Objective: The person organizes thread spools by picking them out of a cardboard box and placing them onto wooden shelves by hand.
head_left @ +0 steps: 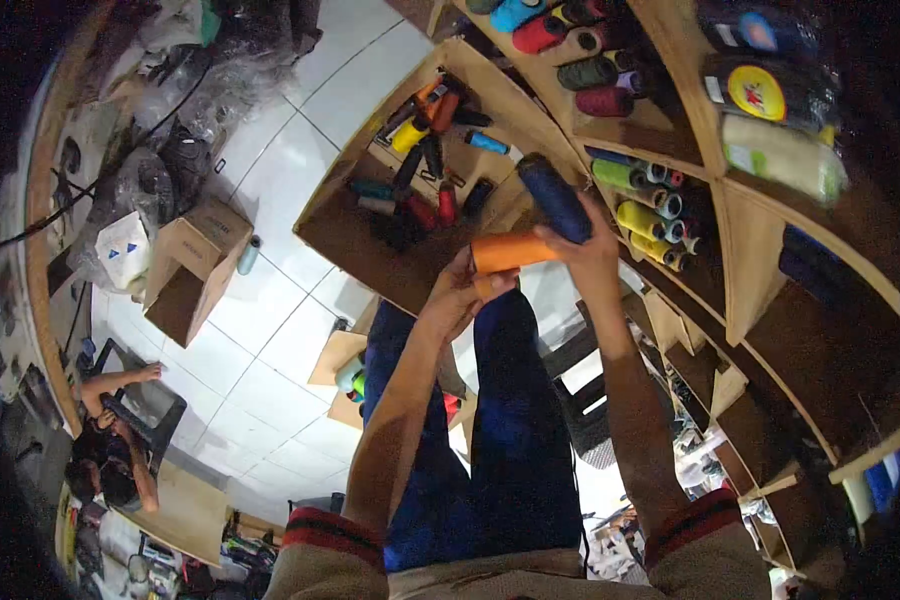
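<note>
My left hand is closed round the lower left end of an orange thread spool, just beyond my knees. A dark blue thread spool rests in my right hand, whose fingers wrap its lower end and also touch the right end of the orange spool. Behind both hands stands an open cardboard box with several loose spools inside, among them a yellow spool, a light blue spool and a red spool.
Wooden shelves on the right hold spools sorted by colour, including yellow spools. A smaller cardboard box sits on the tiled floor at left. Another person is at the lower left, beside a dark chair.
</note>
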Action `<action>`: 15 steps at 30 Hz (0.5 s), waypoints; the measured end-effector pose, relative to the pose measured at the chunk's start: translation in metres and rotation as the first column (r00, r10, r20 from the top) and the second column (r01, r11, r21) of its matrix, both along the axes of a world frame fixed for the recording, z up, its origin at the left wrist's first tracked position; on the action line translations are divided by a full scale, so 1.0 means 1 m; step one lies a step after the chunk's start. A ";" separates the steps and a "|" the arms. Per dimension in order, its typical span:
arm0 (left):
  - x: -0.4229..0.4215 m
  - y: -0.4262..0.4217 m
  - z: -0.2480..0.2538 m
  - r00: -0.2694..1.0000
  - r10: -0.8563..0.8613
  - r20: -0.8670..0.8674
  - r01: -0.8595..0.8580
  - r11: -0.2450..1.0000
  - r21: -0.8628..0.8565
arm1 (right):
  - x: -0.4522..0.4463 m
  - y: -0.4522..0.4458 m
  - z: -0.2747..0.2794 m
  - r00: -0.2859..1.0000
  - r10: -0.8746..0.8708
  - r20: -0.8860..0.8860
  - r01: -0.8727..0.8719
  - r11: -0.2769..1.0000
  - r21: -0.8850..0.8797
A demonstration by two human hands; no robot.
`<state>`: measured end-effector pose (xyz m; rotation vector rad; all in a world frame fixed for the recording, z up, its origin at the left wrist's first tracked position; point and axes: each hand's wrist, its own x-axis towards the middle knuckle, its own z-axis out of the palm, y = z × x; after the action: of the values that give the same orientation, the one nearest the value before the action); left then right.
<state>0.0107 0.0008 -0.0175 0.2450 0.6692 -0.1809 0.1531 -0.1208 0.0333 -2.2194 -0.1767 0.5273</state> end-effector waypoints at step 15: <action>0.070 0.060 0.170 0.900 -0.432 0.051 0.139 0.397 0.907 | 0.026 -0.036 0.178 0.937 -0.315 -0.153 0.331 0.939 0.094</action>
<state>0.0808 0.0610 0.1521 1.4363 0.3593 -0.1040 0.1787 -0.1571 0.2113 -2.0335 0.2222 0.4692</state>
